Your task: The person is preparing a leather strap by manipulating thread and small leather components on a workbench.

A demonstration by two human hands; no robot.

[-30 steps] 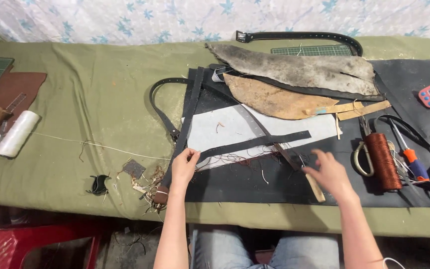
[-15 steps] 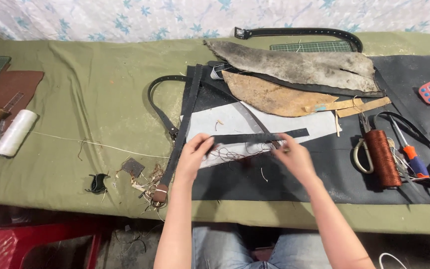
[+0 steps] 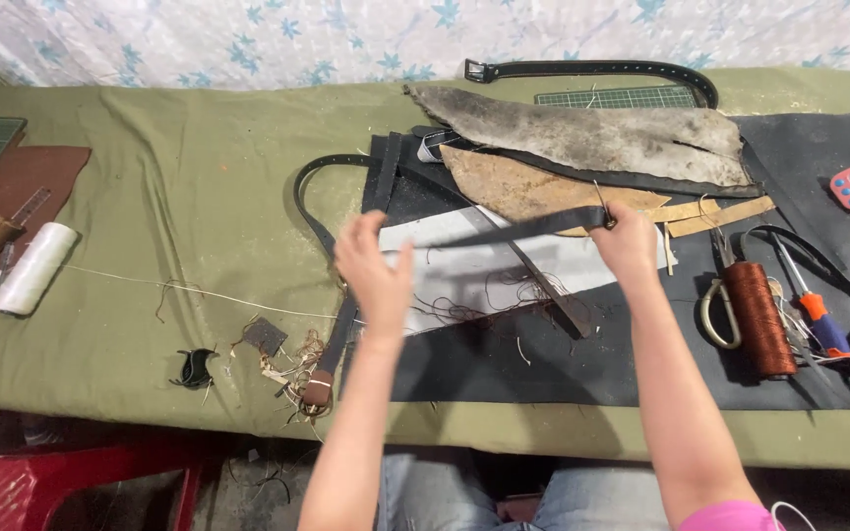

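Green cloth counter (image 3: pixel 169 177) carries leather pieces & tools. Long thin black leather strip (image 3: pixel 504 231) is held above white sheet (image 3: pixel 464 265), approx. centre. Left hand (image 3: pixel 374 261) pinches its 9 o'clock end, right hand (image 3: pixel 627 236) its 3 o'clock end.

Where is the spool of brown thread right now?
In the head view, the brown thread spool lies on the black mat at the table's right side, between the scissors and an orange-handled tool, right of the right hand.
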